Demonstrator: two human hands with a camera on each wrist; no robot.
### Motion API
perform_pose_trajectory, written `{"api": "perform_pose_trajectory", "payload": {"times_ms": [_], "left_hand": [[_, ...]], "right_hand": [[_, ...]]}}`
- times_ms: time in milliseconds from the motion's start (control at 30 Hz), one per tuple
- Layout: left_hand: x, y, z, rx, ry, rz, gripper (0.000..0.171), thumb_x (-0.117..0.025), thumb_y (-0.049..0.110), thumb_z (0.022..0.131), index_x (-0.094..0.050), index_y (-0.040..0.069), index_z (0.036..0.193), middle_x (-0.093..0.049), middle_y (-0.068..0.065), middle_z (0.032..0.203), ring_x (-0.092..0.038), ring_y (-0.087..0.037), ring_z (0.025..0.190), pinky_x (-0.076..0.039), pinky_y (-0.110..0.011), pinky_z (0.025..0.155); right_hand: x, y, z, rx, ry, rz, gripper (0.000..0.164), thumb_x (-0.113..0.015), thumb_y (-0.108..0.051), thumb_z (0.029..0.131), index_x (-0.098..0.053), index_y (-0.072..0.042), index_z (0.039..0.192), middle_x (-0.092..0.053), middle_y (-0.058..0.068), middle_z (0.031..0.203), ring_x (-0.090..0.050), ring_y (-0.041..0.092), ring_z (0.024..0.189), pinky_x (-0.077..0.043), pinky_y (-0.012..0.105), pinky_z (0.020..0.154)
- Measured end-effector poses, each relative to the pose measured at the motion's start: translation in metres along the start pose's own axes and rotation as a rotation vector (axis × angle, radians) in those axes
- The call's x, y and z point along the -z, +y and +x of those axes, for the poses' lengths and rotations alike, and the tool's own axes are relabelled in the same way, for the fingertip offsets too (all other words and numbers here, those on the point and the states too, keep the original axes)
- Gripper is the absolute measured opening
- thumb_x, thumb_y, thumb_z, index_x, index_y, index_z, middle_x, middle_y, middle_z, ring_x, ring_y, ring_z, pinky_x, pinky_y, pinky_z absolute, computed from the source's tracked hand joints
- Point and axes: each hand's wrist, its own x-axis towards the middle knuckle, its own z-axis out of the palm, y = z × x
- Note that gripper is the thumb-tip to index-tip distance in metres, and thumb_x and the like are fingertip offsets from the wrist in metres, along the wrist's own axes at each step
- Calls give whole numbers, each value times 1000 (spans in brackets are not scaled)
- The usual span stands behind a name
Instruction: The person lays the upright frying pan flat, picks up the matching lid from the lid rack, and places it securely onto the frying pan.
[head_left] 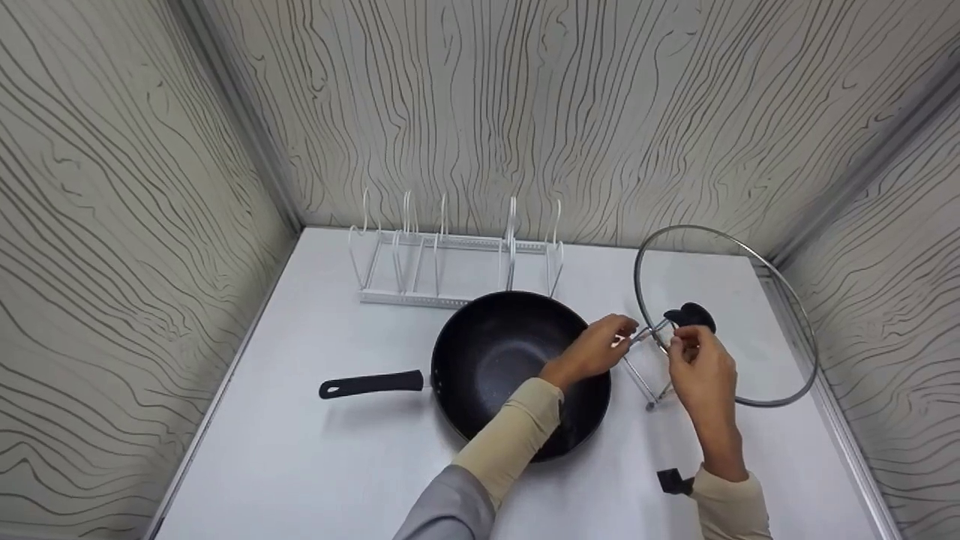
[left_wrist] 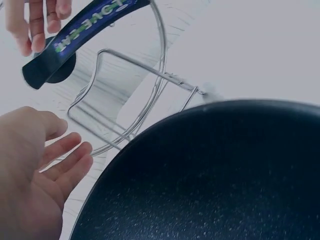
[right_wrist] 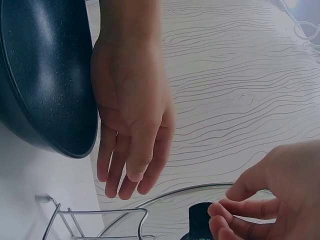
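A round glass lid (head_left: 765, 403) with a metal rim leans upright in a small wire stand (head_left: 639, 381). Its black knob (head_left: 697, 321) faces my hands and has lettering along its top in the left wrist view. My right hand (head_left: 703, 369) is right at the knob, fingers loosely bent and fingertips overlapping its end in the right wrist view. My left hand (head_left: 592, 349) reaches across the black wok (head_left: 495, 367), its relaxed fingers (left_wrist: 70, 165) beside the stand's wire and holding nothing.
The wok's long handle (head_left: 375, 384) points left over the white table (head_left: 300, 465). Behind the wok stands a white wire rack (head_left: 412, 300) with upright dividers. Wood-patterned panels (head_left: 480, 112) close in the back and both sides.
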Motion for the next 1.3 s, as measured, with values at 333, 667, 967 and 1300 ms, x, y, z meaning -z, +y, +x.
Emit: {"api": "perform_pose_trajectory", "payload": {"times_ms": [333,667,967,1300], "left_hand": [[-8,14,7,50,-73,94,39,-59,11,109,-55,4,148,-63,-10,146,-62,-16,136,-45,-17,112],[-11,12,16,29,-84,126,35,-54,10,111,-60,4,145,-66,-9,142,-62,-15,135,-44,-18,113],[-9,13,25,28,-78,139,26,-51,10,113,-67,3,131,-70,-10,127,-67,-16,120,-49,-17,103],[-10,23,31,29,-134,185,27,-47,11,114,-65,3,131,-72,-10,131,-66,-17,128,-47,-19,110]], "right_hand": [[-2,6,-4,44,120,-39,20,-66,1,95,-65,12,110,-67,30,99,-58,48,95,-42,53,84],[-5,11,-3,-40,29,-68,32,-63,-7,99,-57,16,121,-59,34,112,-60,55,103,-47,66,85],[-6,19,4,-141,-100,-151,45,-61,-20,103,-55,16,130,-68,40,111,-66,62,101,-50,71,79],[-14,28,9,-147,-190,-179,36,-50,-18,107,-53,17,118,-64,49,101,-64,70,92,-48,75,72]]}}
